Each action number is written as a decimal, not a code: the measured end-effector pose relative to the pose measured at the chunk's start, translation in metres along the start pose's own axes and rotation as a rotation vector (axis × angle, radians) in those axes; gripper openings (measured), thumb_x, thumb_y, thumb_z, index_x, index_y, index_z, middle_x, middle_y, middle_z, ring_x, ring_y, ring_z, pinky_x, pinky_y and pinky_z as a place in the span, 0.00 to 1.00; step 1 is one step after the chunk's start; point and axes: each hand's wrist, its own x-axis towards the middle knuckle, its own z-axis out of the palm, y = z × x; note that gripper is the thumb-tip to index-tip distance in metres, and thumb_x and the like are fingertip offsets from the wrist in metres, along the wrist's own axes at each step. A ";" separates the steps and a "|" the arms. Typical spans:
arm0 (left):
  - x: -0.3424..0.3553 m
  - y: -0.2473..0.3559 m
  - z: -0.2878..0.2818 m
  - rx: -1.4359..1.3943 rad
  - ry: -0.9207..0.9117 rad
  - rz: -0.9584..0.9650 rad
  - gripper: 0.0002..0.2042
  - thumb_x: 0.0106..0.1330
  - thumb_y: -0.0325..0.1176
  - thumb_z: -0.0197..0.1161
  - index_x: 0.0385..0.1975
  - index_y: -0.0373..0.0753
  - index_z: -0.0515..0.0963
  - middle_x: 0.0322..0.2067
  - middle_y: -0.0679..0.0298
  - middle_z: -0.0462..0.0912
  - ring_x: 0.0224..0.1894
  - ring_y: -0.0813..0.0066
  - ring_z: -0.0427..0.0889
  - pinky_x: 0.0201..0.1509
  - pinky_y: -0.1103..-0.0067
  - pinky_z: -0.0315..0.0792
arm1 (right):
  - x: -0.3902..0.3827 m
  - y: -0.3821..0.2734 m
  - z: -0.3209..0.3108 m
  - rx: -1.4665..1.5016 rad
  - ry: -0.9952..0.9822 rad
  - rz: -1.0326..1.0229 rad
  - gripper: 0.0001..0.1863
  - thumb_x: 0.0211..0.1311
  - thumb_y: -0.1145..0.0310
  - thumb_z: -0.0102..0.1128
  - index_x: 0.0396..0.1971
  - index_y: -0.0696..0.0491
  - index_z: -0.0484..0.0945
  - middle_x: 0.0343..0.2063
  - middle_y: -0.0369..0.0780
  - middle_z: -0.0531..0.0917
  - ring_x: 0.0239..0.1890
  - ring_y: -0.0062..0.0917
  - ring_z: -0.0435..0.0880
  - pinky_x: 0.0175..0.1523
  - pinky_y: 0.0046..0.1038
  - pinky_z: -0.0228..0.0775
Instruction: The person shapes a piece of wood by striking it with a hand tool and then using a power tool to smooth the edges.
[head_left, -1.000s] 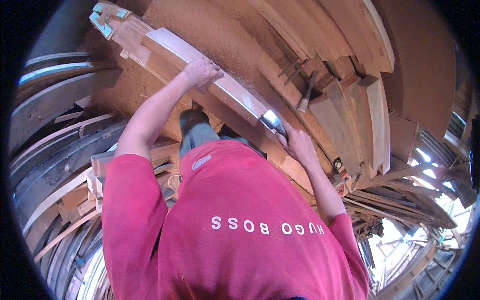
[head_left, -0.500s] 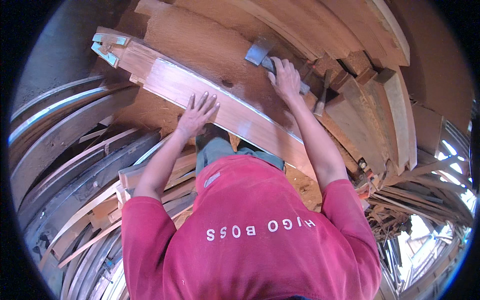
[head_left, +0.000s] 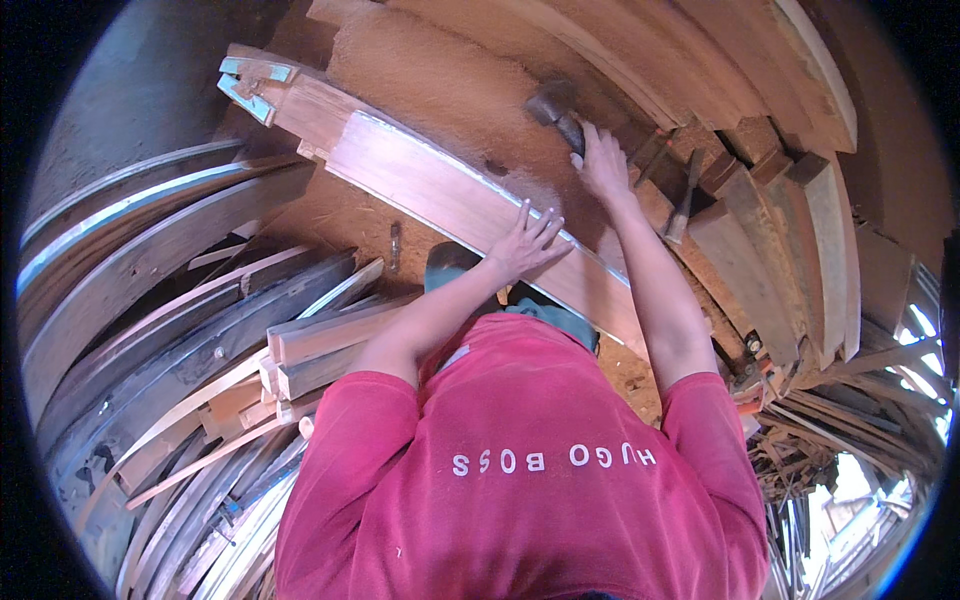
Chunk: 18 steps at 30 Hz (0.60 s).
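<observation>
A long pale wooden plank (head_left: pixel 430 190) lies slantwise on a thicker wooden beam across the front of me. My left hand (head_left: pixel 525 245) rests flat on its face, fingers spread and holding nothing. Beyond the plank's far edge, my right hand (head_left: pixel 605 168) is at the handle of a hammer (head_left: pixel 552 104), with the thumb on one side and fingers on the other. The dark hammer head points away over the sawdust-covered surface. Part of the handle is hidden by my hand.
A chisel-like tool (head_left: pixel 685 195) lies right of my right hand, beside stacked curved boards (head_left: pixel 750 240). Turquoise-painted pieces (head_left: pixel 245 95) sit at the beam's far-left end. Many curved strips (head_left: pixel 150 240) pile up at left. A small slim tool (head_left: pixel 395 245) lies near the plank.
My left hand has slid right along the plank toward my right hand. The hammer head has turned from bright to dark. The whole view has shifted slightly.
</observation>
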 end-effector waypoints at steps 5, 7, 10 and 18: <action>0.012 -0.006 -0.019 -0.017 -0.203 0.100 0.56 0.45 0.48 0.77 0.75 0.57 0.48 0.71 0.53 0.58 0.72 0.49 0.58 0.71 0.37 0.48 | -0.011 0.013 0.003 -0.024 0.014 0.082 0.34 0.55 0.66 0.69 0.62 0.51 0.66 0.53 0.52 0.76 0.52 0.54 0.79 0.55 0.52 0.72; -0.002 -0.012 -0.009 -0.006 -0.147 0.078 0.54 0.47 0.46 0.76 0.75 0.57 0.49 0.71 0.54 0.59 0.72 0.49 0.59 0.71 0.38 0.50 | -0.001 -0.004 -0.001 0.026 0.005 0.184 0.31 0.56 0.65 0.66 0.60 0.53 0.68 0.53 0.52 0.77 0.50 0.55 0.80 0.55 0.52 0.73; -0.013 -0.029 -0.023 -0.070 -0.190 0.092 0.54 0.47 0.44 0.76 0.75 0.57 0.49 0.71 0.55 0.59 0.72 0.51 0.59 0.73 0.42 0.51 | 0.016 -0.002 -0.023 0.056 -0.025 0.229 0.25 0.58 0.62 0.59 0.55 0.55 0.72 0.50 0.54 0.80 0.49 0.54 0.81 0.55 0.51 0.73; -0.100 -0.166 -0.023 -0.397 0.757 -1.123 0.21 0.60 0.37 0.63 0.55 0.47 0.76 0.55 0.56 0.77 0.65 0.54 0.67 0.69 0.53 0.58 | 0.017 -0.102 -0.023 0.799 0.075 0.114 0.18 0.56 0.66 0.60 0.45 0.58 0.76 0.31 0.44 0.83 0.34 0.34 0.81 0.45 0.35 0.73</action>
